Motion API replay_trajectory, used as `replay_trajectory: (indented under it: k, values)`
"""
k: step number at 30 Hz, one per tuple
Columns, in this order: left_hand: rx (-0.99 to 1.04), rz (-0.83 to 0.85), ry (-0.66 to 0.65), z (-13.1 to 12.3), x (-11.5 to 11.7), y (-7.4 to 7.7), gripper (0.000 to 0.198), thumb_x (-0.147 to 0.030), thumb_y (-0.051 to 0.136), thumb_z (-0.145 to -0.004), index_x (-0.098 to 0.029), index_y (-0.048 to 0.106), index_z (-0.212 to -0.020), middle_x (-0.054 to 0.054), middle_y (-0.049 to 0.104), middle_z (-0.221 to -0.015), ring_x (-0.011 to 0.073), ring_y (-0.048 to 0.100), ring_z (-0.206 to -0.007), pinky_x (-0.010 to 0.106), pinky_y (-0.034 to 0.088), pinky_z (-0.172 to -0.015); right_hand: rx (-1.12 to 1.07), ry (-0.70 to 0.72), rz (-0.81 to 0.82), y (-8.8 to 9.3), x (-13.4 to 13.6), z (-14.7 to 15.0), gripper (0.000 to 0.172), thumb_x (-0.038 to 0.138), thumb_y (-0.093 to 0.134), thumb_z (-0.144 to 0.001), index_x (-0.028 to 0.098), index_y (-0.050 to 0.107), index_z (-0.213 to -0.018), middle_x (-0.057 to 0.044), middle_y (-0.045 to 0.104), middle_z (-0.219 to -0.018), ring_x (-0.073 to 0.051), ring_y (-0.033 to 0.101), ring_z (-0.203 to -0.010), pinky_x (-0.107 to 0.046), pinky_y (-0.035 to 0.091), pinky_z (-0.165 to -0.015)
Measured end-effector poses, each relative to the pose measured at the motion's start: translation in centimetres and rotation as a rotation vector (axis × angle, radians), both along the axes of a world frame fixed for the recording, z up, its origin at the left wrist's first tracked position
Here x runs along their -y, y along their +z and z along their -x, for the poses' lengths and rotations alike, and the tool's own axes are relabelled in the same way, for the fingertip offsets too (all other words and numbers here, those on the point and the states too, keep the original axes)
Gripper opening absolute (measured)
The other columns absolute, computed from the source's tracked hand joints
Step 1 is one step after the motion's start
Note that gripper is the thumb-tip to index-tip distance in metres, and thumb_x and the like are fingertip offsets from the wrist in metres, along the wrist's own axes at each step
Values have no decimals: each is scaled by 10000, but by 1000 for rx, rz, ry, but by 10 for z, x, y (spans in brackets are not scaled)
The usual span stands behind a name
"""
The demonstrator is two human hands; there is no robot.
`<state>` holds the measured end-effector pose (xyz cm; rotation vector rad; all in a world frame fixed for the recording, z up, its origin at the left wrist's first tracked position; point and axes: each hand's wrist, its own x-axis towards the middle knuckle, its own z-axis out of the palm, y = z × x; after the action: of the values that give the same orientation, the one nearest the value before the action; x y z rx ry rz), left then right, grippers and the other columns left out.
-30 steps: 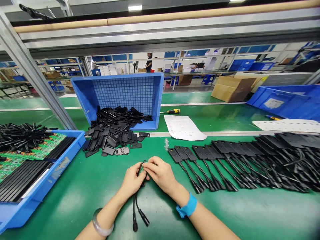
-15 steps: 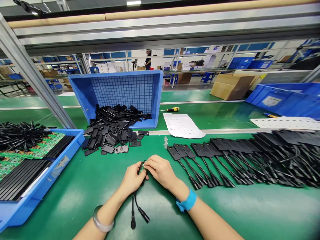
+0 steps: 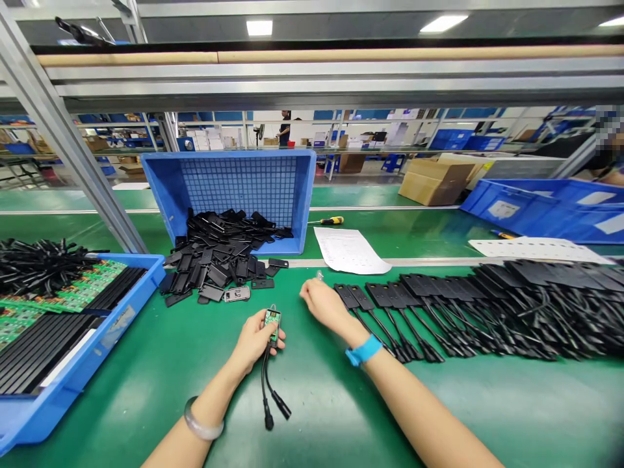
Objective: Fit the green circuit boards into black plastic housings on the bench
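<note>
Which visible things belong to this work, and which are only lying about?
Likely in the work:
green circuit board with black cables, in the left hand
small clear piece
loose black plastic covers
flat black cabled units

Probably just lying about:
yellow-black screwdriver
white paper sheet
brown cardboard box

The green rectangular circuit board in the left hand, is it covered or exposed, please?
Exposed: the circuit board shows its green face in the left hand.

Green circuit board (image 3: 273, 319), black cables (image 3: 264, 380) trailing, in left hand (image 3: 253, 339)
</note>
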<state>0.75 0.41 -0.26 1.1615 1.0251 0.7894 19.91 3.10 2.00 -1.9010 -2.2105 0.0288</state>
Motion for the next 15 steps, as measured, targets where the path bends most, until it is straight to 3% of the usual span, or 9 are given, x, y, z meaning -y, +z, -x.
replay_trajectory:
  k: [4, 8, 13, 15]
  values:
    - [53, 17, 18, 1, -1, -1, 454, -498, 662, -682, -154, 514, -938, 37, 650, -689, 134, 623, -531, 174, 415, -402, 106, -155, 5, 2, -35, -25, 209, 81, 435, -898, 41, 640, -910, -230, 633, -954, -312, 582, -942, -388, 413, -790]
    - [65, 17, 17, 0, -1, -2, 441, -493, 656, -698, -150, 518, -940, 40, 650, -699, 131, 612, -540, 181, 415, -410, 132, -176, -11, 3, -55, -19, 232, 2, 427, -853, 5, 659, -872, -296, 616, -978, -365, 560, -992, -449, 389, -812]
    - [105, 17, 42, 1, -2, -2, 439, -466, 677, -691, -144, 535, -953, 30, 635, -702, 122, 595, -548, 186, 410, -422, 27, 75, 8, -4, -67, 28, 96, 205, 599, -879, 151, 656, -934, -98, 646, -926, -204, 612, -862, -272, 432, -735]
    - [126, 17, 43, 2, -3, -2, 460, -435, 707, -670, -136, 547, -980, 30, 631, -702, 122, 591, -562, 190, 415, -441, -10, 153, -1, -10, -69, 45, 214, 293, 665, -849, 176, 624, -1023, -68, 623, -976, -178, 600, -889, -241, 438, -743]
